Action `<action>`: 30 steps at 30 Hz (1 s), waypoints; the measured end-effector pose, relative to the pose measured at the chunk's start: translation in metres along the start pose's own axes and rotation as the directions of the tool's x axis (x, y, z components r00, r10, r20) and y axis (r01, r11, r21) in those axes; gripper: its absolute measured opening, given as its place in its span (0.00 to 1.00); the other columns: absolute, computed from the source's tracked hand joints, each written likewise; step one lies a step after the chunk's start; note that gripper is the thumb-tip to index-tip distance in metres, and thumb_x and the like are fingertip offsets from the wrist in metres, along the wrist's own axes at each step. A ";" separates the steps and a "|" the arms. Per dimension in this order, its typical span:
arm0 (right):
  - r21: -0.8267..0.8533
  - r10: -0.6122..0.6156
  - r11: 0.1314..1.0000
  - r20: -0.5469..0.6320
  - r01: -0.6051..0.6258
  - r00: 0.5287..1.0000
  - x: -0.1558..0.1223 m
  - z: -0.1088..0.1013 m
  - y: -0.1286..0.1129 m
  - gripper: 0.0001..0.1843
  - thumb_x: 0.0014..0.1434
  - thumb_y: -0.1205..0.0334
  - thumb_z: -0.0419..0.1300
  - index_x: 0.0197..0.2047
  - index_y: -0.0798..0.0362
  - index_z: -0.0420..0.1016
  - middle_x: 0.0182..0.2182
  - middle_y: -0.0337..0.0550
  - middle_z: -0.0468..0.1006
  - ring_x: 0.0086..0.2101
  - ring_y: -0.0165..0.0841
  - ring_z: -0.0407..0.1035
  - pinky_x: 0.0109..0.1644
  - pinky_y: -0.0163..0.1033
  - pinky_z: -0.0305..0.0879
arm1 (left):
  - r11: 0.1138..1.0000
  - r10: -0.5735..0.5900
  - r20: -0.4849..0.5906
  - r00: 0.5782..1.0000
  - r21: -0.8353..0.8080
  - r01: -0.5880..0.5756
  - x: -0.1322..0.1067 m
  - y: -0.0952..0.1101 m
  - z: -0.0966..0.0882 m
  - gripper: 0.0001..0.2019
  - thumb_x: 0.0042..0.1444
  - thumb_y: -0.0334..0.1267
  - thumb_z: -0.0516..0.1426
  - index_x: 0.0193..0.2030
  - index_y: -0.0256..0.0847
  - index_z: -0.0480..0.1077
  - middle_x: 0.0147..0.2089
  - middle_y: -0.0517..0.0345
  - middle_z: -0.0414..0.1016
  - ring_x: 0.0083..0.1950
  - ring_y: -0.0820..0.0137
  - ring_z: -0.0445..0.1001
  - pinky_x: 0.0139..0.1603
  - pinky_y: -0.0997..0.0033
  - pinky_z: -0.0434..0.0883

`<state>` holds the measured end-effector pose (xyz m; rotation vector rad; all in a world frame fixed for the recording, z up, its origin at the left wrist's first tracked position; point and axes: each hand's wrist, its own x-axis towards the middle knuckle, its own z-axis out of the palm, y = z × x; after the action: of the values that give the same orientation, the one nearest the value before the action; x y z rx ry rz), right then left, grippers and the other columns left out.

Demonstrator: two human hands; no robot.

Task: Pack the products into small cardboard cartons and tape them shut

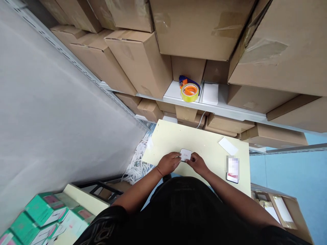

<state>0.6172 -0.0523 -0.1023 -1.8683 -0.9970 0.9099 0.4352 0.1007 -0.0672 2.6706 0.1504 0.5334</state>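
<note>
Just above the near edge of the pale yellow table (176, 136), a small flat white rounded-square case (185, 154) with faint reddish lettering is held between my two hands. My left hand (169, 162) grips its left side, with the fingertips closed on the edge. At the lower right corner, my right hand (198, 164) pinches it between thumb and bent fingers. What the case is, I cannot make out. Right of my hands, a phone (232, 178) lies on the table with its screen partly blurred. A white slip of paper (228, 146) rests behind the phone.
A shelf (219, 108) behind the table bears a yellow tape roll (189, 98) on a blue dispenser, a white stack (210, 94) and cardboard boxes (140, 61). Shredded paper (138, 166) covers the floor at left. Green boxes (46, 209) stand lower left; an open carton (288, 214) lower right.
</note>
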 end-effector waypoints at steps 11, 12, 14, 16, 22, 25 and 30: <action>-0.018 -0.006 1.000 -0.016 0.006 1.000 0.001 0.002 0.004 0.20 0.59 0.46 0.63 0.26 0.48 0.60 0.29 0.36 0.67 0.30 0.33 0.65 0.33 0.37 0.61 | 1.000 0.009 0.036 0.999 0.011 -0.009 -0.003 -0.006 0.003 0.10 0.67 0.32 0.54 0.48 0.41 0.77 0.54 0.49 0.80 0.57 0.63 0.78 0.57 0.59 0.79; -0.015 -0.002 1.000 -0.014 0.002 1.000 0.002 0.001 0.003 0.20 0.59 0.46 0.63 0.26 0.48 0.61 0.29 0.36 0.67 0.30 0.33 0.65 0.32 0.37 0.61 | 1.000 -0.004 0.032 0.999 0.002 0.004 -0.002 -0.006 0.003 0.10 0.67 0.33 0.54 0.47 0.41 0.78 0.54 0.50 0.80 0.57 0.64 0.79 0.56 0.59 0.80; -0.006 0.001 1.000 -0.009 -0.001 1.000 0.003 0.000 0.002 0.20 0.59 0.46 0.63 0.26 0.48 0.61 0.29 0.36 0.68 0.30 0.33 0.65 0.32 0.37 0.61 | 0.999 -0.035 0.027 0.999 -0.016 0.035 -0.001 -0.007 0.003 0.10 0.67 0.34 0.55 0.47 0.42 0.78 0.54 0.51 0.80 0.56 0.65 0.79 0.56 0.60 0.80; 0.000 0.000 1.000 -0.004 0.000 1.000 0.003 -0.001 0.001 0.20 0.59 0.47 0.63 0.26 0.48 0.61 0.29 0.37 0.68 0.30 0.33 0.65 0.32 0.37 0.62 | 0.998 -0.057 0.026 0.998 -0.031 0.058 -0.003 -0.008 0.004 0.10 0.68 0.34 0.55 0.46 0.43 0.78 0.54 0.53 0.80 0.56 0.65 0.79 0.55 0.61 0.80; -0.036 -0.030 0.999 -0.027 0.029 0.999 0.002 0.005 0.002 0.19 0.58 0.49 0.63 0.25 0.48 0.59 0.29 0.36 0.67 0.29 0.32 0.64 0.33 0.37 0.61 | 0.995 0.095 0.077 0.992 -0.022 -0.094 -0.013 -0.019 0.009 0.10 0.68 0.35 0.55 0.51 0.40 0.76 0.58 0.48 0.78 0.62 0.62 0.76 0.60 0.58 0.78; -0.052 -0.015 0.999 -0.051 0.012 0.999 0.002 0.007 0.000 0.19 0.58 0.50 0.62 0.25 0.48 0.58 0.28 0.36 0.66 0.28 0.32 0.63 0.33 0.38 0.61 | 0.992 0.123 0.078 0.989 -0.049 -0.119 -0.016 -0.020 0.009 0.12 0.67 0.38 0.57 0.54 0.39 0.74 0.60 0.45 0.76 0.64 0.59 0.74 0.62 0.56 0.77; -0.034 -0.025 0.999 0.025 0.026 0.999 0.000 -0.001 -0.006 0.15 0.60 0.51 0.62 0.29 0.47 0.61 0.31 0.37 0.69 0.31 0.33 0.66 0.35 0.39 0.64 | 0.965 -0.157 0.057 0.986 -0.205 0.166 -0.023 -0.011 0.014 0.20 0.63 0.36 0.60 0.61 0.42 0.69 0.64 0.45 0.71 0.62 0.60 0.74 0.59 0.55 0.79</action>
<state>0.6163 -0.0501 -0.0970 -1.8726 -1.0553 0.9080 0.4190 0.1011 -0.0914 2.4358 0.2817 0.4190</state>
